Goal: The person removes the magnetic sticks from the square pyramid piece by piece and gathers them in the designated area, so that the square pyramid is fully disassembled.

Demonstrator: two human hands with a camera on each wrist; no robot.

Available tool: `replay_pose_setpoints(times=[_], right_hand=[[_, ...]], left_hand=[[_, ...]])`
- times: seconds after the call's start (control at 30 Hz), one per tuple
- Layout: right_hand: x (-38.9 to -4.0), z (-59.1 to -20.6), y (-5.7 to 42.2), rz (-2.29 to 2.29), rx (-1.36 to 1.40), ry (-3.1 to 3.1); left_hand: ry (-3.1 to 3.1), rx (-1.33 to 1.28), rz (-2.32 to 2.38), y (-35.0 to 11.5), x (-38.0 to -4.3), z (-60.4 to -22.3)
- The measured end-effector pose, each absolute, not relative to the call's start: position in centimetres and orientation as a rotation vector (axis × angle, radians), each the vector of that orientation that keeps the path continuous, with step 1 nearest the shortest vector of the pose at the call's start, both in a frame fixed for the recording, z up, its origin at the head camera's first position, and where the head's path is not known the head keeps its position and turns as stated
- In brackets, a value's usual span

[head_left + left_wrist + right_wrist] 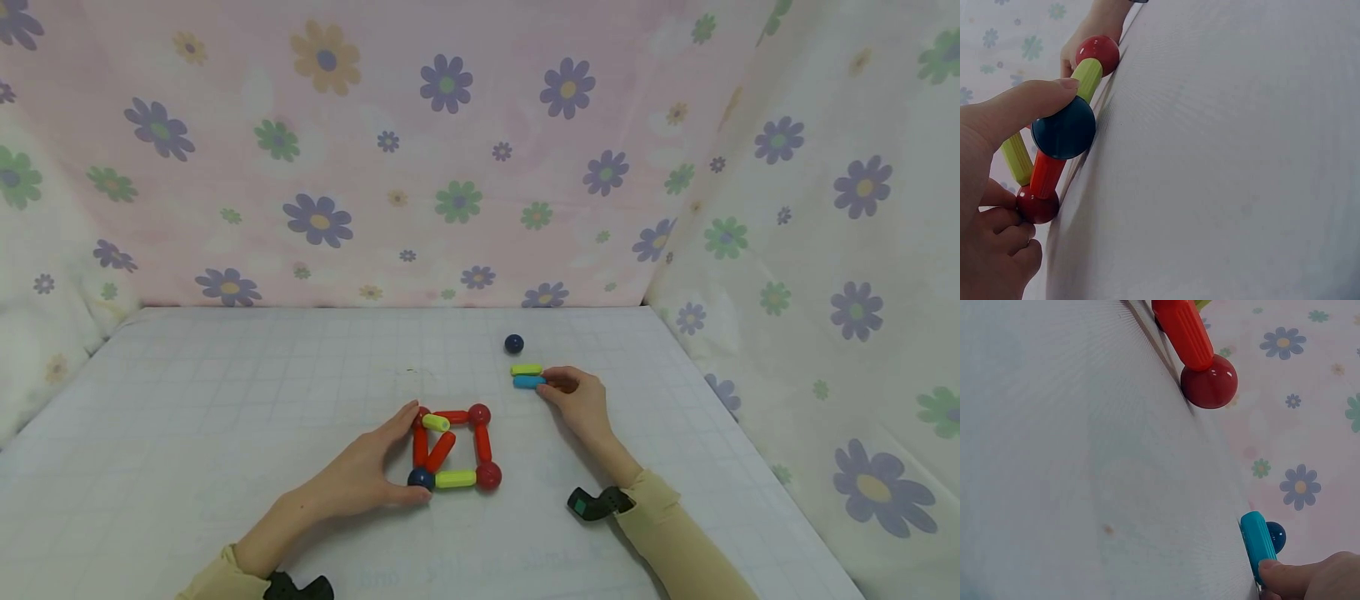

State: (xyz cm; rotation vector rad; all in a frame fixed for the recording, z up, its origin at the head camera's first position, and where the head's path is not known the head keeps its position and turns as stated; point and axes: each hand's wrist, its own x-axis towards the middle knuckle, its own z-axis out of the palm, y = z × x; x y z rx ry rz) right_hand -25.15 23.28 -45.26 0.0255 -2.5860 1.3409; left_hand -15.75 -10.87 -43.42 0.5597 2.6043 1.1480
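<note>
My left hand holds the left side of a square frame of sticks and balls, thumb at the dark blue ball and fingers at the far red ball. Red sticks and a yellow-green stick form its sides. Another red stick slants inward from the blue ball, and a short yellow-green stick slants off the far left red ball. To the right, my right hand pinches the end of a blue stick lying on the table.
A loose yellow-green stick lies just behind the blue one. Farther back sits a single dark blue ball. Flowered cloth hangs along the back and sides of the white-covered table.
</note>
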Motion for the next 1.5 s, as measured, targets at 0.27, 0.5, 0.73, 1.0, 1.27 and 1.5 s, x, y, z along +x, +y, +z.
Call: replay_pose_setpoints(times=[0.27,0.5,0.73,1.0,1.27,1.5], right_hand=[[-25.2,-45.4,23.4,1.348,0.031,-2.571],[-25.2,-45.3,23.4,1.36,0.025,-2.568],[-25.2,-45.4,23.4,1.361,0.03,-2.564],[-24.8,-43.9,23.3,1.421,0.034,-2.523],[-22.5,-39.5,19.5,1.575,0.385,-2.474],[-21.4,-39.1,14.9,1.675,0.523,-2.552]], left_hand=[[2.618,0.561,1.139,-10.8,-15.7,-43.4],[2.621,0.558,1.139,-10.7,-15.6,-43.3],[2.613,0.56,1.144,-10.7,-15.7,-43.4],[2.613,0.56,1.145,-10.7,-15.6,-43.5],[2.605,0.578,1.155,-10.6,-15.6,-43.7],[2.589,0.576,1.167,-10.8,-15.6,-43.7]])
